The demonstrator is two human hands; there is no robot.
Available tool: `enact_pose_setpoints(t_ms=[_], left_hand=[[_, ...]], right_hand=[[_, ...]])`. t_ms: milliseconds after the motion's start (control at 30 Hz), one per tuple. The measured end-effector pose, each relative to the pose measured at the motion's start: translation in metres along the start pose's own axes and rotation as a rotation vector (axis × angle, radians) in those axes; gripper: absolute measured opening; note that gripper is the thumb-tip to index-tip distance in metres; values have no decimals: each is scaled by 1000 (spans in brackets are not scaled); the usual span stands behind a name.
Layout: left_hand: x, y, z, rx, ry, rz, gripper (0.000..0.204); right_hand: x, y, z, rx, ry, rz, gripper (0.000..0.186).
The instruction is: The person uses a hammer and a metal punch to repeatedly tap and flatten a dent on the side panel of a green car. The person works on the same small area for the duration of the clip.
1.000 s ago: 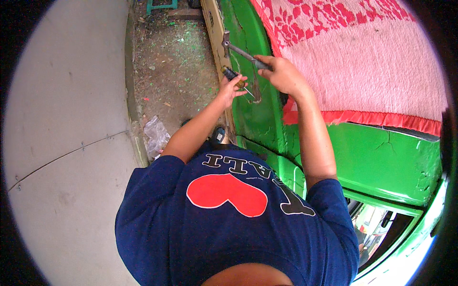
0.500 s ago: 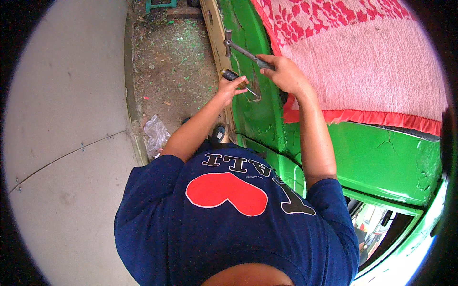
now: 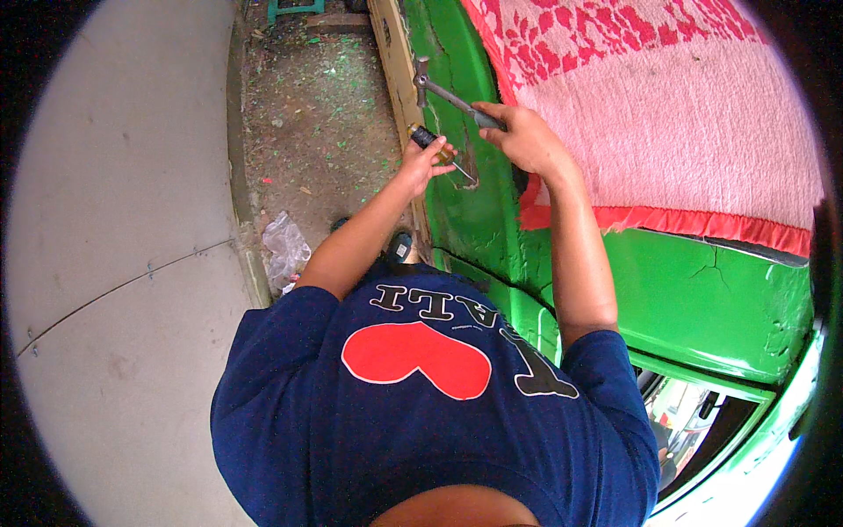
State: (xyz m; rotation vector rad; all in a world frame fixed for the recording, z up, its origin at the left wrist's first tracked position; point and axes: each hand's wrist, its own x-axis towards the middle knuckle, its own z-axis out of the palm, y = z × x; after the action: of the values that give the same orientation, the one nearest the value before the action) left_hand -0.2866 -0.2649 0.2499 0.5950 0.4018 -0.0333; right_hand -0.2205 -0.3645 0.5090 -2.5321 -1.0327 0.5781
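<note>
My left hand (image 3: 423, 165) is closed around the black and amber handle of a screwdriver (image 3: 424, 138). Its thin metal shaft slants down to the right, with the tip at a chipped, bare spot (image 3: 471, 183) on the green car body (image 3: 474, 220). In my right hand (image 3: 529, 140) is a hammer (image 3: 446, 95), gripped by its grey handle. The metal hammer head is up and to the left, a short way beyond the screwdriver's handle end and apart from it. Cracked paint runs along the panel near both tools.
A pink and red towel (image 3: 650, 114) covers part of the car at the right. A grey wall (image 3: 123, 176) stands at the left. Paint flakes litter the ground (image 3: 325, 114) between, with a crumpled plastic bag (image 3: 285, 249) and a green stool (image 3: 296, 9).
Almost nothing differs. The hammer and screwdriver keep nearly the same places, with only a slight shift of the left hand and the view.
</note>
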Motion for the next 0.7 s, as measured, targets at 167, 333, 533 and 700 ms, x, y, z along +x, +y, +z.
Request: enact_pose_setpoints(t_ms=[167, 333, 533, 700], left_hand=[[3, 0, 1, 19, -46, 15, 28], [1, 2, 3, 32, -40, 18, 22], [7, -1, 1, 67, 1, 23, 23], [-7, -9, -4, 194, 52, -6, 24]], right_hand=[[11, 1, 2, -59, -40, -36, 43], [28, -23, 5, -66, 27, -140, 43], [24, -25, 14, -115, -102, -11, 44], [11, -11, 6, -250, -137, 1, 43]])
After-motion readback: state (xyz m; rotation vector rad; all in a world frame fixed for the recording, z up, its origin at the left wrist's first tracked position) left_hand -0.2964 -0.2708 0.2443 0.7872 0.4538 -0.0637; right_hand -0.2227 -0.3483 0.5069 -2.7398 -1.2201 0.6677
